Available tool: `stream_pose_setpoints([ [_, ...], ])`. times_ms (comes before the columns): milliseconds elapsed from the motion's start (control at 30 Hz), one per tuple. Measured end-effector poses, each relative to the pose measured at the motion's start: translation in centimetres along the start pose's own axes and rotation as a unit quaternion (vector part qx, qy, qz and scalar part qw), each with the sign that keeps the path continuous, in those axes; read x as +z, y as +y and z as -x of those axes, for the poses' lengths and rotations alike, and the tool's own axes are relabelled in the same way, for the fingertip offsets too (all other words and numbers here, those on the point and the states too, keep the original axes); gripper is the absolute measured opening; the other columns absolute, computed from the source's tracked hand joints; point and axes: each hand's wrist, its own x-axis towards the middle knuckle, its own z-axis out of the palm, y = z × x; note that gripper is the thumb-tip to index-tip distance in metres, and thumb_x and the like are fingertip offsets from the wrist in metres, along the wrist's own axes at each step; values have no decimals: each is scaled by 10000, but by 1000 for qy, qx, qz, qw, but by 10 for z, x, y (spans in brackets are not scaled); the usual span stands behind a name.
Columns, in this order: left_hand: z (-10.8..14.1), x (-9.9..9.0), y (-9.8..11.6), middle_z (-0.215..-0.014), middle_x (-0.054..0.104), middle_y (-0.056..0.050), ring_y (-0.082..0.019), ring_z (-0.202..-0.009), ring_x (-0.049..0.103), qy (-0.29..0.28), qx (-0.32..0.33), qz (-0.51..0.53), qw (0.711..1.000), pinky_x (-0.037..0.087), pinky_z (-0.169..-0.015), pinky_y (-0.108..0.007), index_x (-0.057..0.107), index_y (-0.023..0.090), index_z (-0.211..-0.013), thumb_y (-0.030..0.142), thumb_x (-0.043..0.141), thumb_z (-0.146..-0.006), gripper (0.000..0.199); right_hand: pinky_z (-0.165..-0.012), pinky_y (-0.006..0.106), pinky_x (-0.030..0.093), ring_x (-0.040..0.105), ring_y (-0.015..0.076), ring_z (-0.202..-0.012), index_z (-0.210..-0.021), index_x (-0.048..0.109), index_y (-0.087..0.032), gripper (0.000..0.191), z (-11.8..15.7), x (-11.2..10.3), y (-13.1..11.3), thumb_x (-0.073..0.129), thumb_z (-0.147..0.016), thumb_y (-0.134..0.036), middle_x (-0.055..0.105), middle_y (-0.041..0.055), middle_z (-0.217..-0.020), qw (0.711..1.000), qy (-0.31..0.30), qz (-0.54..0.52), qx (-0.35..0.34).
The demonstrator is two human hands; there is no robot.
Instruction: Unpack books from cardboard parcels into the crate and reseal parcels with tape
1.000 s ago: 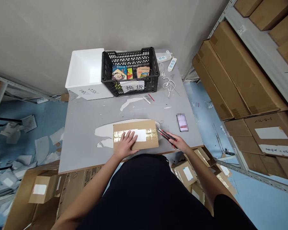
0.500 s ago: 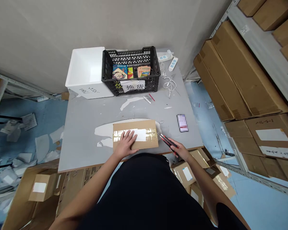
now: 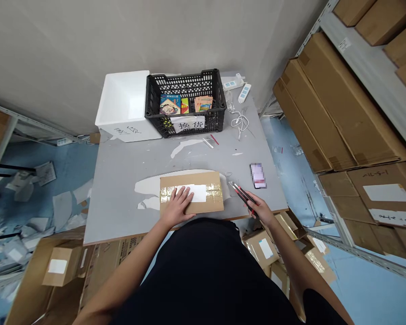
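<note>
A cardboard box (image 3: 209,204) with a white label (image 3: 199,193) and shiny tape (image 3: 214,189) lies on the grey table (image 3: 115,189) at its front edge. My left hand (image 3: 177,206) rests on the top of the box, fingers spread and flat over the label's left part. My right hand (image 3: 260,211) is wrapped round a black and red utility knife (image 3: 245,196). The knife's blade points up and left, apart from the box's right end. White paper scraps (image 3: 147,185) show behind and to the left of the box.
A phone (image 3: 258,175) lies right of the knife. At the table's back stand a white foam box (image 3: 103,99) and a black crate (image 3: 219,97) with books (image 3: 170,104), beside power strips (image 3: 244,93). Large cartons (image 3: 345,99) fill the right-hand shelf. Open cartons stand below the table.
My right hand has drawn the knife away to the right, so its blade has left the box's right end. My left hand stays on the box.
</note>
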Motion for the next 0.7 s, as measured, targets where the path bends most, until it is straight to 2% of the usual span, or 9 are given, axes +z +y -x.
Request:
stream_pose_setpoints([
  [133,0,-1,0,-1549,352,-150,-363,-1469,212,6,-2,10,1000,126,-1184,-604,348,212,-1500,664,566,-807,855,-385,206,350,478,79,-454,-1476,417,-220,791,-30,11,-5,669,-791,-525,670,21,-824,1000,-17,14,-8],
  [267,0,-1,0,-1543,364,-148,-361,-1468,215,8,1,14,1000,132,-1184,-605,348,217,-1500,647,583,-805,851,-400,208,365,479,76,-462,-1493,388,-220,812,-43,19,-2,665,-793,-526,681,30,-851,999,-36,2,-8],
  [433,0,0,-1,-1544,360,-155,-365,-1468,213,11,0,9,1000,122,-1185,-603,349,200,-1498,662,560,-813,852,-392,204,352,485,79,-470,-1489,394,-221,797,-35,22,0,662,-804,-529,668,26,-841,998,-53,-5,-14],
  [700,-3,0,0,-1548,352,-154,-373,-1466,215,6,-20,19,1000,143,-1173,-617,354,228,-1498,648,573,-807,838,-382,199,347,473,75,-449,-1491,393,-250,792,-22,25,6,664,-801,-531,651,6,-811,998,-59,14,19],
])
